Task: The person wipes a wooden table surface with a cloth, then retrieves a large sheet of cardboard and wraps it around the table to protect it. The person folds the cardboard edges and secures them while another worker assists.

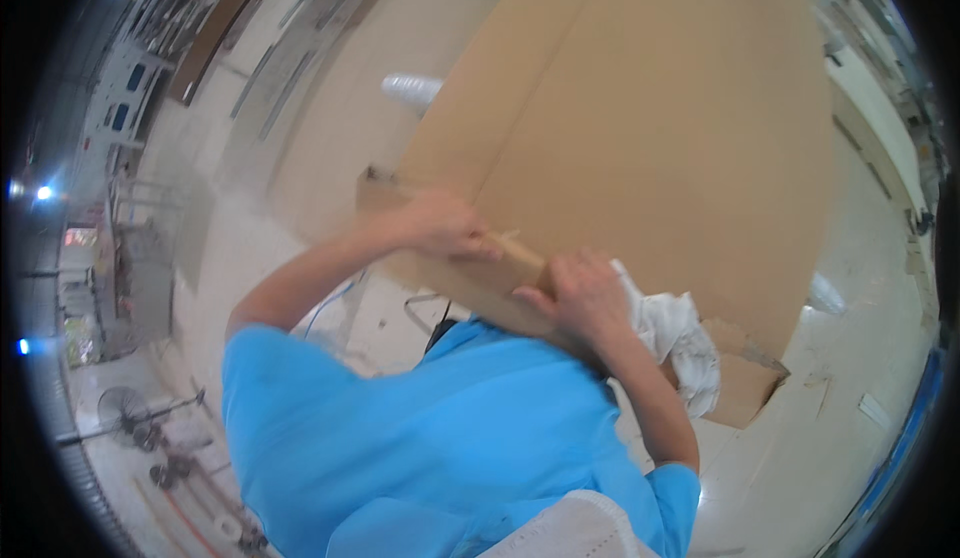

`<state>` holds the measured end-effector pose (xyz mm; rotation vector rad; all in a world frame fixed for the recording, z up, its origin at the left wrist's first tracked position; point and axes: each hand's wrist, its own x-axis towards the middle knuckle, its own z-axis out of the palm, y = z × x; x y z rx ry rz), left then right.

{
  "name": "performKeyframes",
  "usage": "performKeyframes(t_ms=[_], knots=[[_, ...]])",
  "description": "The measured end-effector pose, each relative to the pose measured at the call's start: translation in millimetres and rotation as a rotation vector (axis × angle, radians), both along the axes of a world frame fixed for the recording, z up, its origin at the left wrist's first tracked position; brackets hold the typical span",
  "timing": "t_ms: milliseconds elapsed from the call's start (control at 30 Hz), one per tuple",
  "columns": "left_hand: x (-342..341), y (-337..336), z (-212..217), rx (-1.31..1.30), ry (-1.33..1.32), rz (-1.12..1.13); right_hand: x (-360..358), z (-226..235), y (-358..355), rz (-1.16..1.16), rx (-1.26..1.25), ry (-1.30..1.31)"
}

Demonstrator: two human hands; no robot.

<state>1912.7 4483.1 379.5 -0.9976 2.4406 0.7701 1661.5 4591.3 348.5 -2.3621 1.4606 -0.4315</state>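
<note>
A large brown cardboard sheet (660, 128) stretches away in front of me, with its near edge folded down into a flap close to my body. My left hand (445, 225) is closed at this folded edge, fingers curled and slightly blurred. To its right, my right hand (585, 293) grips the same edge, thumb toward me and fingers over the top. A narrow brown strip (520, 253) shows between the hands; whether it is tape or part of the cardboard, I cannot tell. A crumpled white cloth (680, 343) lies over the edge beside my right wrist.
Wrapped clear-plastic bundles poke out at the sheet's left (410, 88) and right (826, 295) sides. A standing fan (125, 413) is at the lower left. Long panels (225, 33) lie at the far left, and boards (870, 138) line the right.
</note>
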Motion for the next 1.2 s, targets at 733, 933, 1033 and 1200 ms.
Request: performKeyframes(t_ms=[733, 933, 1033, 1200], knots=[[103, -5, -13, -0.156, 0.119, 0.080, -1, 12, -24, 0.134, 0.438, -0.018], [90, 11, 18, -0.310, 0.192, -0.045, 0, 11, -22, 0.090, 0.335, -0.036], [88, 14, 22, -0.195, 0.089, -0.008, 0, 15, -25, 0.123, 0.376, 0.027], [94, 12, 6, 0.097, -0.063, 0.107, 2, 19, -27, 0.111, 0.522, -0.017]])
